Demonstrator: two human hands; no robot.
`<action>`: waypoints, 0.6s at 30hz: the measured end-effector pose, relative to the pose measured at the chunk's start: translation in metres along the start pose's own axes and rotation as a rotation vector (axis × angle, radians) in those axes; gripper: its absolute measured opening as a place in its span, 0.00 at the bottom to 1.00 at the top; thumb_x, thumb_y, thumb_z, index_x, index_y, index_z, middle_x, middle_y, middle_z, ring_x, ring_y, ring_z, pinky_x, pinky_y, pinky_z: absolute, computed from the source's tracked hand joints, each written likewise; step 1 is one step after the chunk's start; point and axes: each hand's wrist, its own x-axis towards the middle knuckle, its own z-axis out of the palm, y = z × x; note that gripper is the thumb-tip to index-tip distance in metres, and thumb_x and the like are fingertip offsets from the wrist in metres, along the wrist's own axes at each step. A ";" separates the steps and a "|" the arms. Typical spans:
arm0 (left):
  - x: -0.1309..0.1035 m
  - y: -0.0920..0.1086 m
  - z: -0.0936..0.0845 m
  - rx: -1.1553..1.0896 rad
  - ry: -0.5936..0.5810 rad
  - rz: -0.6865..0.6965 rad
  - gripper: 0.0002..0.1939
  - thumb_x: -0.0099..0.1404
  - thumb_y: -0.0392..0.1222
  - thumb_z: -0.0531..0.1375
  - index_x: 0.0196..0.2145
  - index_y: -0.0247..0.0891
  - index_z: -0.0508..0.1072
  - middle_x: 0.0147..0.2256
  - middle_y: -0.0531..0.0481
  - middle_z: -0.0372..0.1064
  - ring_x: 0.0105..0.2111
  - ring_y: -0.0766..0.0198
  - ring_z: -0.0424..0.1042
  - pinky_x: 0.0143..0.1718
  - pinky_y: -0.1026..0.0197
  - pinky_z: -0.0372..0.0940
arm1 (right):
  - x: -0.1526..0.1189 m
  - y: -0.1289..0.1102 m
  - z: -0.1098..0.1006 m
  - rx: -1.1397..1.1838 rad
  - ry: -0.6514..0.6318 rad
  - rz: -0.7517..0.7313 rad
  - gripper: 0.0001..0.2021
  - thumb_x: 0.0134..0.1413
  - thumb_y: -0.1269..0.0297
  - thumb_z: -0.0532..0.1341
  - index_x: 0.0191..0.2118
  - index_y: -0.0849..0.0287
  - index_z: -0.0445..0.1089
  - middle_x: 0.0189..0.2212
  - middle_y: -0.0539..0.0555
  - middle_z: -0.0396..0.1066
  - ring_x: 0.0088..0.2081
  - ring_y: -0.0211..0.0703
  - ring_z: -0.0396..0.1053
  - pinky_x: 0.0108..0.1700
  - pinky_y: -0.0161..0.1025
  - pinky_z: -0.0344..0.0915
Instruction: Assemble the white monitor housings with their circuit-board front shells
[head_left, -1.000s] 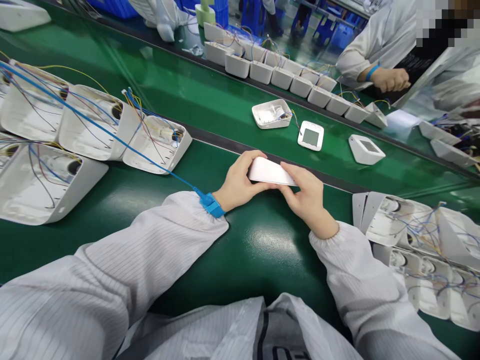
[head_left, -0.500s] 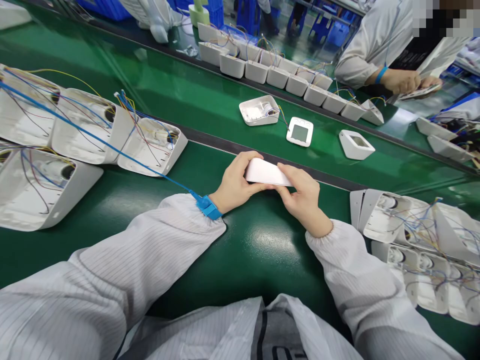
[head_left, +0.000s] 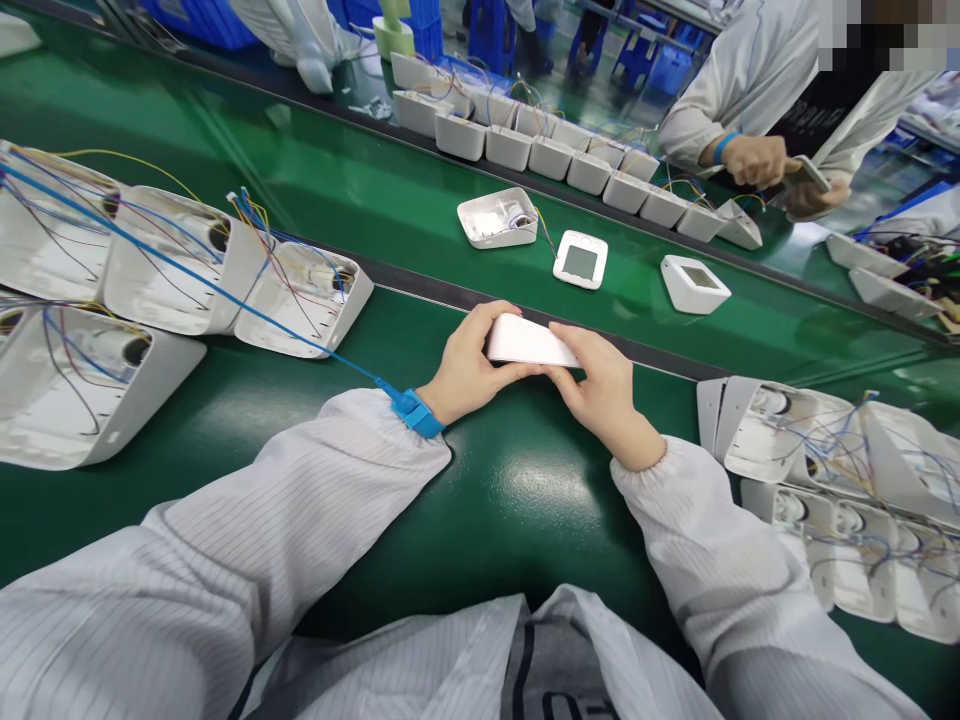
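1. Grasps white case [head_left: 531, 340] by both ends — with left hand [head_left: 466, 365] and right hand [head_left: 601, 378].
2. Holds it near dark rail [head_left: 420, 282] — between left shells [head_left: 166, 275] and right shells [head_left: 851, 575].
3. Wears blue strap [head_left: 418, 413].

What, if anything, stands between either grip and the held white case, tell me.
Nothing visible: the left grip and right grip both touch the white case directly. The blue cord meets the wristband, away from the case.

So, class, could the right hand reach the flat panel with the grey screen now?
Probably yes: nothing visible blocks the way to the panel, though the right hand grips the white casing.
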 end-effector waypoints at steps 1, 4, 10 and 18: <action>0.001 -0.002 0.000 -0.006 -0.015 0.009 0.34 0.54 0.59 0.68 0.52 0.39 0.65 0.49 0.43 0.70 0.49 0.53 0.70 0.53 0.51 0.66 | 0.001 0.002 -0.001 -0.011 -0.017 -0.009 0.20 0.63 0.54 0.57 0.55 0.57 0.67 0.49 0.59 0.74 0.50 0.49 0.72 0.53 0.46 0.69; 0.007 -0.013 0.001 -0.016 -0.063 0.054 0.38 0.58 0.59 0.64 0.59 0.38 0.59 0.56 0.38 0.65 0.55 0.51 0.67 0.57 0.48 0.63 | 0.003 0.021 -0.003 -0.065 -0.042 0.053 0.23 0.64 0.50 0.54 0.58 0.59 0.65 0.51 0.62 0.73 0.50 0.50 0.72 0.50 0.46 0.69; 0.043 -0.049 -0.003 0.181 -0.018 0.098 0.22 0.65 0.48 0.58 0.54 0.38 0.66 0.53 0.41 0.68 0.54 0.51 0.67 0.57 0.46 0.63 | -0.005 0.097 -0.006 -0.109 0.118 0.592 0.29 0.64 0.42 0.45 0.43 0.63 0.73 0.33 0.61 0.76 0.35 0.51 0.73 0.37 0.44 0.69; 0.098 -0.106 0.003 0.258 0.135 0.060 0.20 0.59 0.39 0.59 0.50 0.37 0.69 0.49 0.40 0.69 0.51 0.47 0.67 0.56 0.41 0.63 | 0.010 0.161 0.003 0.187 0.250 0.848 0.24 0.59 0.47 0.52 0.43 0.66 0.70 0.28 0.56 0.71 0.23 0.39 0.67 0.28 0.39 0.68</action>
